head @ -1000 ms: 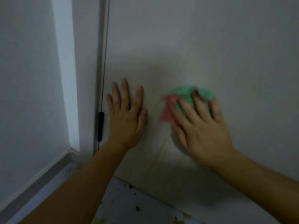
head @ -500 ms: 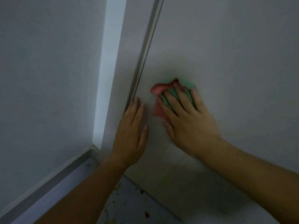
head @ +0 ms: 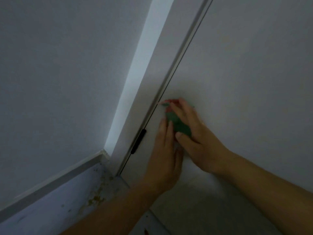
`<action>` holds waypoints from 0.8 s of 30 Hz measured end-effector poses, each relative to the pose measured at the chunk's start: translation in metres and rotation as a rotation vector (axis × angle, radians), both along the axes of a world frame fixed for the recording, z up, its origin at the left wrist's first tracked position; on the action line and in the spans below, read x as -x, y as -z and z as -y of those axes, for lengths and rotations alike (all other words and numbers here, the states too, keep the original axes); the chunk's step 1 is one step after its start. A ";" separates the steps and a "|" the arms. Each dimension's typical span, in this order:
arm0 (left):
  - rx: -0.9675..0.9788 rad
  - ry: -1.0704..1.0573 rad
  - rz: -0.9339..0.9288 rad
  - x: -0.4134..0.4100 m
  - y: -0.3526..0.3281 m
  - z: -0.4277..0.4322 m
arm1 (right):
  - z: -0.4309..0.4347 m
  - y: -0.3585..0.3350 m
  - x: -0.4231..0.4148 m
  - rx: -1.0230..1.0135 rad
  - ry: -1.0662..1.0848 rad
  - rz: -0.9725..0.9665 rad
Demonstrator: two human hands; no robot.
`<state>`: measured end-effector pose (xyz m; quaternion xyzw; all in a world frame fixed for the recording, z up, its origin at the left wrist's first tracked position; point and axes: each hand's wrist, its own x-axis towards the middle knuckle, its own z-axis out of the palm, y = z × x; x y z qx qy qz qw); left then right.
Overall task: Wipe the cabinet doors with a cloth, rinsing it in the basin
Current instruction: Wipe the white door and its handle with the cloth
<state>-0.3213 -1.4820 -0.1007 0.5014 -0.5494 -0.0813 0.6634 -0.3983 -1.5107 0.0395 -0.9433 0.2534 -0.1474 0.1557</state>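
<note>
Green and red cloth (head: pixel 177 123) sits bunched against the white cabinet door (head: pixel 245 73), close to the door's left edge. The right hand (head: pixel 199 141) grips it, fingers lying over it and thumb tucked under. The left hand (head: pixel 166 158) lies flat and released on the same door, just beside and below the cloth, its fingertips touching it or nearly so. One likely snag is the red corner that points at the dark seam (head: pixel 166 85) along the door's edge. A stroke further left could drag it into that gap or catch it on the black fitting (head: pixel 138 141) lower down. The left hand also blocks a downward pass. Stained floor (head: pixel 59 209) shows below. The basin is out of view. No brand, label or writing can be read.
</note>
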 end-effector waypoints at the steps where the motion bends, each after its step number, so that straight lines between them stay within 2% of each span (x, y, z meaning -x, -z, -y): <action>1: -0.002 -0.036 -0.012 0.006 -0.007 0.009 | -0.002 -0.006 0.003 -0.077 0.014 0.029; 3: -0.043 -0.113 -0.010 0.018 -0.023 0.029 | -0.003 -0.020 0.011 -0.064 0.019 0.014; 6: -0.134 -0.246 0.033 0.036 -0.041 0.045 | 0.003 -0.043 0.021 0.379 -0.074 -0.071; 8: -0.142 -0.323 0.026 0.040 -0.042 0.051 | 0.012 -0.056 0.025 0.683 -0.130 -0.196; 10: -0.111 -0.340 -0.018 0.037 -0.040 0.056 | 0.022 -0.061 0.030 0.897 -0.137 -0.362; 13: -0.080 -0.376 -0.031 0.027 -0.035 0.068 | 0.031 -0.059 0.038 1.136 -0.133 -0.507; 16: -0.128 -0.376 -0.026 0.031 -0.008 0.069 | 0.035 -0.056 0.040 1.258 -0.116 -0.638; 20: -0.229 -0.300 -0.062 0.064 0.030 0.046 | 0.034 -0.057 0.039 1.280 -0.080 -0.709; 24: -0.130 -0.352 -0.071 0.040 -0.005 0.064 | 0.035 -0.055 0.039 1.307 -0.090 -0.684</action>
